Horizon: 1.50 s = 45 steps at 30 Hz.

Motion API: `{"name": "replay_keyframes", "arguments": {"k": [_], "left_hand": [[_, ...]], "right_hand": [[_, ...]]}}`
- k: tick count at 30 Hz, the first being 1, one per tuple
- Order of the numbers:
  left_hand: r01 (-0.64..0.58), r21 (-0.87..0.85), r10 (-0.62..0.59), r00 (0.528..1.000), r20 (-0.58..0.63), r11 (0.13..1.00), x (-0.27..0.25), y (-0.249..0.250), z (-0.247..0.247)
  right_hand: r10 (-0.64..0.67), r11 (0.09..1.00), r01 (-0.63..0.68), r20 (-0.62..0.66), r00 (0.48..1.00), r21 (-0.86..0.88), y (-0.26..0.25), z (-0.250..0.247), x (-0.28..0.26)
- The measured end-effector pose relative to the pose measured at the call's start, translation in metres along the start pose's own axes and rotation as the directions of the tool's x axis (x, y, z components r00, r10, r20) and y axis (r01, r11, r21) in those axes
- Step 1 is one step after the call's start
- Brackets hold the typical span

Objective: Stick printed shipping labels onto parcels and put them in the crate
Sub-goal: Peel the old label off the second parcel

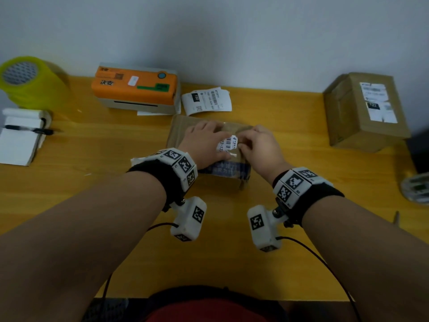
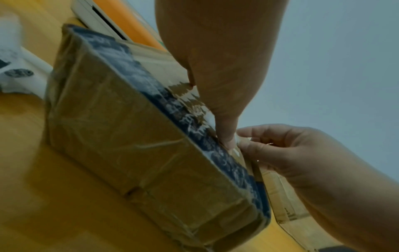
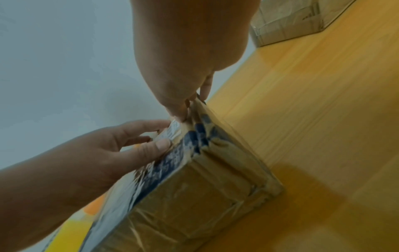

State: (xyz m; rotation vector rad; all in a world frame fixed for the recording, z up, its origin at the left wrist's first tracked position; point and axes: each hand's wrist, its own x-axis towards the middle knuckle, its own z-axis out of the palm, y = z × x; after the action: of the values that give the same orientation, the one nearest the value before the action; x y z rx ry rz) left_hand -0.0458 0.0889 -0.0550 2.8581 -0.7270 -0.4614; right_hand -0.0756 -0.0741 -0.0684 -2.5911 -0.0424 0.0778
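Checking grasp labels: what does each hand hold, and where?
Right hand pinches the white barcode label's right edge; left hand lies on the brown cardboard parcel.

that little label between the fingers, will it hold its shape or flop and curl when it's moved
The label looks like thin paper, so probably floppy and very light. It already bends upward off the parcel between the left hand and right hand, so it would likely curl or stick to itself.

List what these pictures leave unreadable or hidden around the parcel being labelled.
- Shipping label: head view, mostly covered by the left hand and right hand; how far it is stuck down is unclear.
- Parcel top: hidden under both hands.
- Labelled box: print blurred.
- Crate: in no view.
- Object at the table's right edge: cut off, blurred.
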Motion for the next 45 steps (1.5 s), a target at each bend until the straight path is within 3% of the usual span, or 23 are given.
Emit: {"name": "replay_keyframes", "arguments": {"k": [10,16,23,27,32,36,40,45], "left_hand": [[-0.033,-0.045,0.034,0.999,0.032,0.998,-0.004,-0.013,-0.005],[0.097,-0.025,-0.091,0.98,0.176,0.995,-0.006,-0.023,-0.01],[0.108,-0.021,-0.103,0.978,0.18,0.994,-0.004,-0.022,-0.009],[0.105,-0.011,-0.101,0.978,0.182,0.994,-0.004,-0.022,-0.008],[0.102,-0.016,-0.098,0.979,0.181,0.995,-0.003,-0.024,-0.009],[0.096,-0.009,-0.093,0.98,0.176,0.995,-0.005,-0.024,-0.007],[0.096,-0.019,-0.091,0.98,0.175,0.995,-0.004,-0.025,-0.007],[0.09,-0.023,-0.084,0.98,0.18,0.996,-0.005,-0.024,-0.006]], "right_hand": [[0.128,0.992,-0.128,-0.011,0.992,-0.012,-0.012,0.006,0.007],[0.224,0.971,-0.214,0.098,0.97,-0.102,-0.021,-0.006,0.026],[0.343,0.935,-0.321,0.16,0.926,-0.149,-0.024,-0.004,0.039],[0.326,0.911,-0.264,0.162,0.931,-0.317,-0.031,0.0,0.039],[0.208,0.853,-0.116,0.128,0.97,-0.509,-0.032,0.006,0.032],[0.193,0.907,-0.122,0.141,0.971,-0.403,-0.024,0.005,0.028],[0.237,0.971,-0.235,0.07,0.969,-0.03,-0.016,-0.001,0.026],[0.246,0.969,-0.245,0.08,0.966,-0.015,-0.021,-0.004,0.026]]}}
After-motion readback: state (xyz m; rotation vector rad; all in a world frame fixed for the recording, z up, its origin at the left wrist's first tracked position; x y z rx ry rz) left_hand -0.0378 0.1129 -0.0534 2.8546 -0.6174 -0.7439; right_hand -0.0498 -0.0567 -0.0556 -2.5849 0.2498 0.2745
